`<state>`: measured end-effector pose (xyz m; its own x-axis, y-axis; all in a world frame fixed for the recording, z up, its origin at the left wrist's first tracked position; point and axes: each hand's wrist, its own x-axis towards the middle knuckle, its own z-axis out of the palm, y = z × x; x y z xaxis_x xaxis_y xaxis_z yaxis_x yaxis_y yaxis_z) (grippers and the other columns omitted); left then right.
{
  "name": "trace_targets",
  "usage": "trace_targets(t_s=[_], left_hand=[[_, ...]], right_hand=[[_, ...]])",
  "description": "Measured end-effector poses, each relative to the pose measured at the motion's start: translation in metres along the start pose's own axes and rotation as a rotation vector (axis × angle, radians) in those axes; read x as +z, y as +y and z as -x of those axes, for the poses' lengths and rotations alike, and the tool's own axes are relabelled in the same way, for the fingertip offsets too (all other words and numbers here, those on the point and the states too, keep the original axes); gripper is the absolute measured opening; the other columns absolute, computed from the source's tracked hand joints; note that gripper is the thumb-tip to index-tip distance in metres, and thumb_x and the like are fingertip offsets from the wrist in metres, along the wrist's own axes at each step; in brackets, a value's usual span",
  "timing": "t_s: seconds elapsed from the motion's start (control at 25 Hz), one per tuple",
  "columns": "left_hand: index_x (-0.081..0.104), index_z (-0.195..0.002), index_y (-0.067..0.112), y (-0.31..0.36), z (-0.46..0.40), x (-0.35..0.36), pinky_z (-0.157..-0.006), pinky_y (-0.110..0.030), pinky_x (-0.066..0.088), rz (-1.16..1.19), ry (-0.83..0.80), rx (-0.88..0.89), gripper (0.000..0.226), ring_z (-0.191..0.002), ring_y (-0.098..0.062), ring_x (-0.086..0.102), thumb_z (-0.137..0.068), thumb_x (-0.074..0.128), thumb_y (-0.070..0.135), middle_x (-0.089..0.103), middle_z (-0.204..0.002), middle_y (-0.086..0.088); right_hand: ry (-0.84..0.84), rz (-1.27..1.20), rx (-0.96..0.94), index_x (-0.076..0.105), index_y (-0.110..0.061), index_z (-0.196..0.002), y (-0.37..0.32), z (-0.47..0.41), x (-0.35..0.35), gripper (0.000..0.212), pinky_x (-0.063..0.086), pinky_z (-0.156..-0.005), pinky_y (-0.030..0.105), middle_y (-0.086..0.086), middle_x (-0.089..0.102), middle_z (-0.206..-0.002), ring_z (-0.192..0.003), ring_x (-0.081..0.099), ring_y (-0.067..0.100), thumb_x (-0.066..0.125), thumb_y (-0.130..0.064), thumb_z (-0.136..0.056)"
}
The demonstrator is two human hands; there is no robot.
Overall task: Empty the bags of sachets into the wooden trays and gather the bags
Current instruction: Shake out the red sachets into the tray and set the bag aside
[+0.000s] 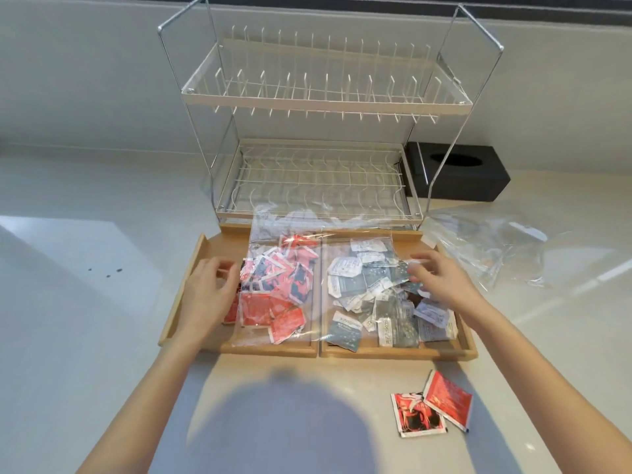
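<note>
Two wooden trays sit side by side on the counter: the left tray (pixel 270 352) and the right tray (pixel 393 354). A clear bag of red sachets (pixel 277 289) lies in the left tray. A clear bag of grey and white sachets (pixel 362 295) lies in the right one, with a few grey sachets (pixel 434 313) loose beside it. My left hand (pixel 208 289) pinches the left edge of the red bag. My right hand (pixel 441 282) rests with spread fingers on the right side of the grey sachets; its motion blurs the fingertips.
Two red sachets (pixel 431 405) lie on the counter in front of the right tray. An empty clear bag (pixel 496 248) is crumpled to the right. A two-tier dish rack (pixel 318 179) stands right behind the trays, with a black tissue box (pixel 458 172) beside it.
</note>
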<state>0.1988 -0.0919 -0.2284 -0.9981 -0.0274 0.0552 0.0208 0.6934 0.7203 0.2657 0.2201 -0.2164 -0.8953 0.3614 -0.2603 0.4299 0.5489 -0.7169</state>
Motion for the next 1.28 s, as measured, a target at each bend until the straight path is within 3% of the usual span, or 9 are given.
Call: trace_targets(t_s=[0.12, 0.2, 0.32, 0.48, 0.64, 0.84, 1.0, 1.12, 1.28], left_hand=[[0.051, -0.121, 0.003, 0.013, -0.035, 0.011, -0.091, -0.033, 0.039, 0.012, -0.06, -0.04, 0.036, -0.109, -0.027, 0.055, -0.091, 0.045, 0.022, 0.056, -0.125, -0.016], [0.041, -0.131, 0.005, 0.016, -0.055, 0.021, -0.097, -0.035, 0.037, -0.02, -0.154, -0.098, 0.045, -0.119, -0.03, 0.05, -0.091, 0.045, 0.025, 0.052, -0.132, -0.016], [0.032, -0.136, 0.009, 0.017, -0.07, 0.036, -0.096, -0.036, 0.037, -0.034, -0.247, -0.137, 0.05, -0.122, -0.033, 0.048, -0.091, 0.047, 0.024, 0.051, -0.133, -0.018], [0.041, -0.132, 0.012, 0.011, -0.072, 0.048, -0.08, -0.028, 0.036, -0.016, -0.213, -0.096, 0.045, -0.106, -0.03, 0.056, -0.088, 0.05, 0.013, 0.058, -0.122, -0.015], [0.06, -0.109, 0.014, 0.011, -0.072, 0.045, -0.066, -0.027, 0.039, 0.102, -0.114, -0.065, 0.027, -0.073, -0.018, 0.055, -0.086, 0.048, 0.006, 0.062, -0.103, -0.006], [0.063, -0.084, 0.034, 0.023, -0.066, 0.02, -0.069, -0.018, 0.05, 0.381, -0.147, -0.025, 0.027, -0.078, -0.009, 0.059, -0.088, 0.051, 0.011, 0.066, -0.091, 0.005], [0.059, -0.097, 0.04, 0.026, -0.047, 0.001, -0.071, -0.008, 0.048, 0.378, -0.346, 0.084, 0.034, -0.085, -0.007, 0.058, -0.084, 0.057, 0.009, 0.064, -0.099, 0.006], [0.06, -0.099, 0.04, 0.028, -0.033, -0.008, -0.072, -0.005, 0.046, 0.311, -0.366, 0.167, 0.041, -0.078, 0.005, 0.056, -0.082, 0.058, 0.003, 0.063, -0.093, 0.005], [0.062, -0.11, 0.016, 0.04, -0.017, -0.02, -0.064, 0.0, 0.042, 0.246, -0.298, 0.192, 0.03, -0.069, -0.003, 0.056, -0.083, 0.057, 0.002, 0.059, -0.077, 0.007]], right_hand=[[-0.015, -0.018, 0.014, 0.05, -0.014, -0.124, -0.016, -0.031, 0.006, 0.037, 0.039, -0.104, 0.04, 0.007, 0.061, -0.119, -0.11, 0.056, 0.022, 0.048, -0.029, -0.09], [-0.03, -0.017, 0.036, 0.044, -0.013, -0.131, -0.024, -0.048, 0.011, 0.043, 0.036, -0.093, 0.029, 0.008, 0.057, -0.128, -0.115, 0.053, 0.022, 0.047, -0.029, -0.091], [-0.034, -0.029, 0.064, 0.038, -0.012, -0.134, -0.03, -0.064, 0.021, 0.046, 0.033, -0.085, 0.026, 0.008, 0.054, -0.131, -0.112, 0.053, 0.022, 0.048, -0.026, -0.092], [-0.021, -0.033, 0.084, 0.04, -0.01, -0.131, -0.025, -0.072, 0.031, 0.045, 0.044, -0.081, 0.03, 0.01, 0.053, -0.128, -0.098, 0.054, 0.021, 0.053, -0.02, -0.09], [0.086, -0.164, 0.038, 0.053, -0.008, -0.115, -0.021, -0.067, 0.03, 0.03, 0.043, -0.063, 0.021, 0.006, 0.058, -0.102, -0.08, 0.052, 0.017, 0.056, -0.006, -0.086], [0.138, -0.366, -0.002, 0.062, -0.013, -0.102, -0.023, -0.055, 0.01, 0.018, 0.048, -0.069, 0.021, 0.0, 0.063, -0.087, -0.081, 0.06, 0.017, 0.057, -0.008, -0.085], [0.201, -0.47, -0.072, 0.063, -0.015, -0.103, -0.027, -0.034, -0.003, 0.019, 0.051, -0.064, 0.012, -0.005, 0.063, -0.083, -0.073, 0.06, 0.011, 0.057, -0.008, -0.086], [0.239, -0.498, -0.107, 0.064, -0.017, -0.105, -0.026, -0.016, -0.012, 0.021, 0.051, -0.067, 0.013, -0.007, 0.063, -0.085, -0.076, 0.06, 0.011, 0.058, -0.011, -0.085], [0.261, -0.365, -0.195, 0.065, -0.014, -0.108, -0.023, 0.004, -0.029, 0.024, 0.051, -0.067, 0.01, -0.002, 0.066, -0.093, -0.08, 0.061, 0.007, 0.06, -0.015, -0.085]])
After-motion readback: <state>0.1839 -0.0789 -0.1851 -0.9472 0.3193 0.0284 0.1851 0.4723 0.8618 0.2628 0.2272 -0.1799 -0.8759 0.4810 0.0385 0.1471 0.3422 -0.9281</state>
